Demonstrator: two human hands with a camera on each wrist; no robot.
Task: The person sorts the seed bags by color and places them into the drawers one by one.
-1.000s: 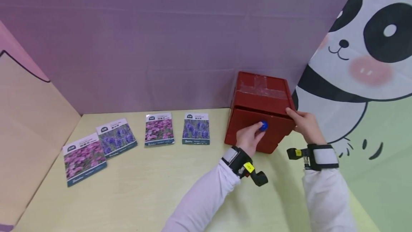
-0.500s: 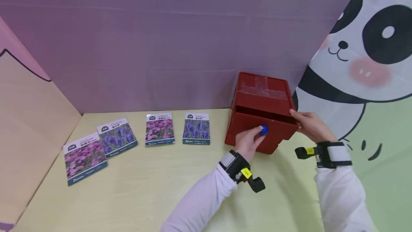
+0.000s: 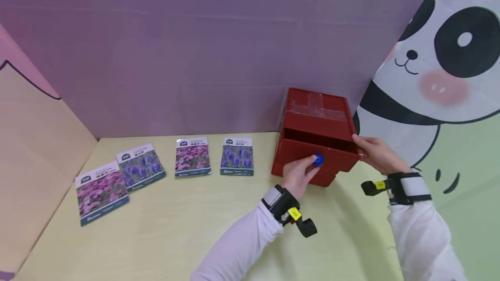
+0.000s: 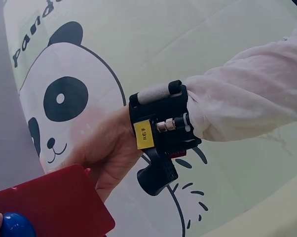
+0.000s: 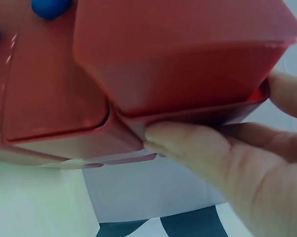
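A small red drawer box (image 3: 317,112) stands at the back right of the table, tape across its top. Its upper drawer (image 3: 312,153) is slid partly out, showing a dark gap behind its front. My left hand (image 3: 306,167) pinches that drawer's blue knob (image 3: 318,160), which also shows at the edge of the left wrist view as the blue knob (image 4: 13,225). My right hand (image 3: 366,148) grips the box's right side; up close, its fingers (image 5: 198,143) press the red box (image 5: 55,98) beside the drawer (image 5: 178,54).
Several flower seed packets lie in a row on the yellow table (image 3: 175,224): pink (image 3: 102,191), purple (image 3: 140,166), pink (image 3: 193,156), purple (image 3: 237,155). A purple wall stands behind, a panda-print wall (image 3: 441,64) to the right, a tan panel at left.
The upper drawer has slid further out toward me, drawn by my left hand on the blue knob. My right hand has stayed on the box's side.
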